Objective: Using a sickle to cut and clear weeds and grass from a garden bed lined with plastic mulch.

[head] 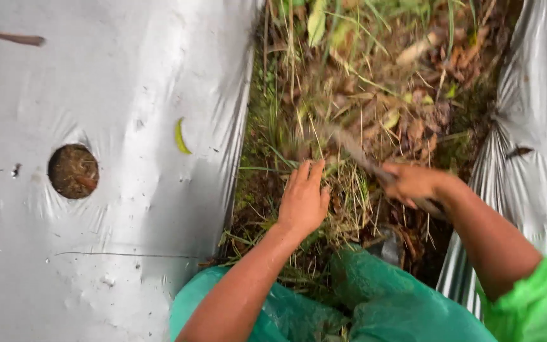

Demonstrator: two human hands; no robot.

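My left hand [303, 199] rests flat on a clump of dry and green grass [343, 190] in the strip of ground between two plastic sheets, fingers together and pointing away from me. My right hand [413, 183] is closed around the handle of a blade tool [349, 147], which is blurred with motion and reaches left and away over the grass, just beyond my left fingertips. My knees in green plastic trousers [375, 304] are below the hands.
Silver plastic mulch sheet [96, 95] covers the bed on the left, with a round planting hole [73, 171] showing soil and a small green leaf [180, 136] on it. Another silver sheet [533, 126] lies at right. Dead leaves and weeds [406, 82] fill the furrow ahead.
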